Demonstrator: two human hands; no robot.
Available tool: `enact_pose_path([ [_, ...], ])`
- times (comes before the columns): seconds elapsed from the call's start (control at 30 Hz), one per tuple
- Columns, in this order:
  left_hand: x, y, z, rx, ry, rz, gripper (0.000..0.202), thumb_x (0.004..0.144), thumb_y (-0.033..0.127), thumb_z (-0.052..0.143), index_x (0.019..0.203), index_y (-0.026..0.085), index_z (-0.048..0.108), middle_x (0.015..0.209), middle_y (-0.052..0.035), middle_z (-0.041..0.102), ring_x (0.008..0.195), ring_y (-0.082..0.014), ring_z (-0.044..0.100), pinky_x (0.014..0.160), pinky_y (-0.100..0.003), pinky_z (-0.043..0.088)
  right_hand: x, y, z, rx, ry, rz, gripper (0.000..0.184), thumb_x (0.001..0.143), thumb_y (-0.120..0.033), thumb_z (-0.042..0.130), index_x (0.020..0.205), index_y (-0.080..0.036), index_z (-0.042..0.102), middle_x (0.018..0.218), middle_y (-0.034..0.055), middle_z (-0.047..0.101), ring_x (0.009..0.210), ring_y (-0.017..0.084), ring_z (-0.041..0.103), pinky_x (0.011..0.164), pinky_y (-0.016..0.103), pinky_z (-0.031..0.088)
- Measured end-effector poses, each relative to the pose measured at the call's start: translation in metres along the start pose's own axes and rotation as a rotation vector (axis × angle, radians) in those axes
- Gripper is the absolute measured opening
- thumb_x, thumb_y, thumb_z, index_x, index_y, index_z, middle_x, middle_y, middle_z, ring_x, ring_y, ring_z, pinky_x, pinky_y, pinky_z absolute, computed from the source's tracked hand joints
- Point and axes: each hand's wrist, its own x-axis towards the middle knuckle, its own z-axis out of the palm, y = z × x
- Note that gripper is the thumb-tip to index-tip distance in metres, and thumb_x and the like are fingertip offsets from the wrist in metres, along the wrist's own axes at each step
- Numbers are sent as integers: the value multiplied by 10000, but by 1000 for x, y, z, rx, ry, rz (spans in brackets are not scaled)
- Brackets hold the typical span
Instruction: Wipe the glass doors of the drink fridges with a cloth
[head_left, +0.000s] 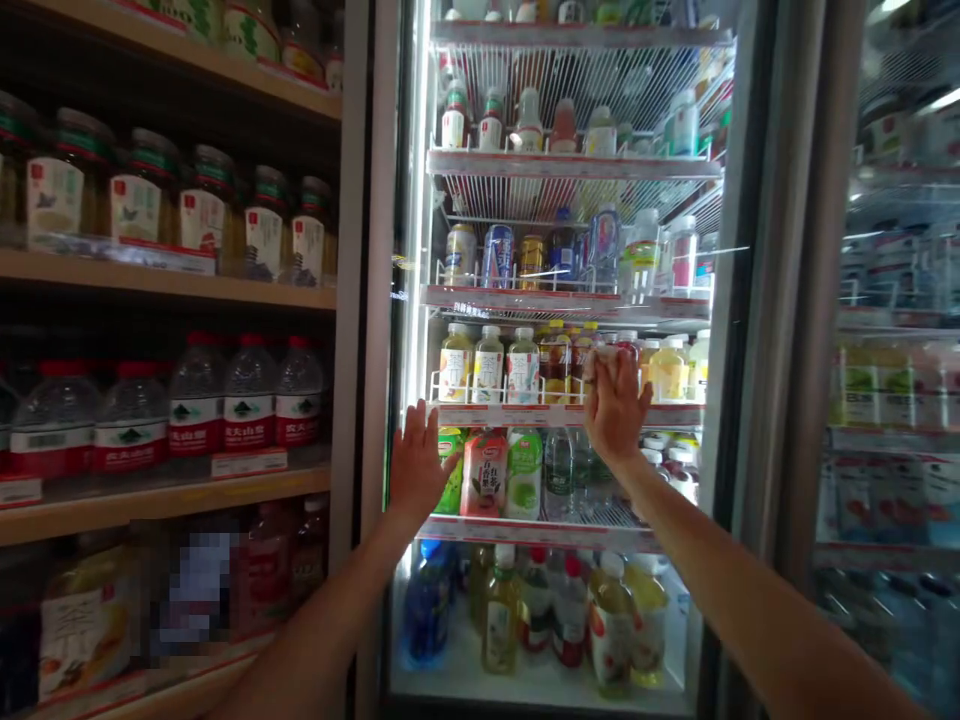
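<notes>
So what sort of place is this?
Most likely a shop's drinks section, maybe a convenience store or supermarket: a lit glass-door fridge stocked with rows of bottles and cans, plus red-capped bottles on a side shelf with what look like price labels.

This is a shop: a tall, brightly lit, glass-fronted refrigerator displays rows of colourful plastic bottles and shiny metal cans, while wood-coloured shelves on its left carry clear, red-capped water bottles and flat, white-and-red shelf labels.
</notes>
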Motion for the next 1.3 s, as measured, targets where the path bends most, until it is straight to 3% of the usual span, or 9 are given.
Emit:
enact_pose_path([
  [0.17,2,-3,0,16,-11,10,647,848,417,485,1380,86,322,1478,-187,259,1381,-304,207,1078,-507,283,2,-7,0,55,-184,-443,517,866,-189,413,1377,-263,383,1462,51,331,1372,233,230,1110,474,159],
  [0.37,-2,-7,-8,59,-33,74,613,859,399,465,1388,128,314,1475,-152,285,1371,-282,247,1071,-491,306,24,-46,9,68,-68,-87,513,863,-193,391,1376,-213,391,1493,97,254,1387,285,172,1080,532,186],
  [0.57,-22,-39,-23,131,-140,75,599,840,356,501,1369,119,349,1466,-158,301,1365,-283,263,1076,-503,292,-15,-109,17,238,-297,-767,619,831,-124,415,1415,-287,287,1465,15,336,1380,193,211,1132,471,104],
  [0.73,-23,-72,-42,198,-121,4,623,831,333,509,1387,127,319,1473,-151,287,1359,-280,279,1072,-499,295,18,-158,28,244,-234,-439,580,829,-109,410,1389,-248,349,1491,63,273,1390,250,174,1112,535,88],
  [0.87,-18,-88,-55,229,-115,8,597,839,337,502,1370,111,347,1471,-167,284,1358,-278,284,1075,-493,288,6,-188,32,328,-279,-786,600,800,-56,412,1361,-268,384,1457,12,350,1358,210,258,1130,481,106],
  [0.93,-17,-94,-58,233,-96,31,582,847,347,491,1362,112,358,1471,-166,284,1362,-278,274,1078,-493,280,0,-193,34,348,-294,-918,593,796,-48,410,1343,-275,407,1443,-8,374,1339,193,295,1135,464,100],
  [1.1,3,-97,-57,206,-41,41,596,852,366,478,1373,116,331,1476,-164,279,1366,-274,265,1078,-491,280,32,-188,40,277,-209,-585,561,829,-108,418,1372,-246,376,1477,50,308,1372,258,219,1109,541,55],
  [1.23,40,-87,-54,158,22,34,612,850,385,477,1368,96,326,1472,-184,278,1367,-285,258,1068,-496,294,61,-178,40,285,-185,-852,558,842,-138,428,1372,-301,361,1460,-3,345,1357,208,254,1127,485,74],
  [1.3,61,-79,-55,139,60,34,607,849,379,478,1369,105,326,1472,-177,283,1367,-285,258,1072,-492,291,83,-164,40,254,-153,-743,553,827,-143,455,1352,-305,392,1465,3,333,1353,221,262,1118,506,89],
])
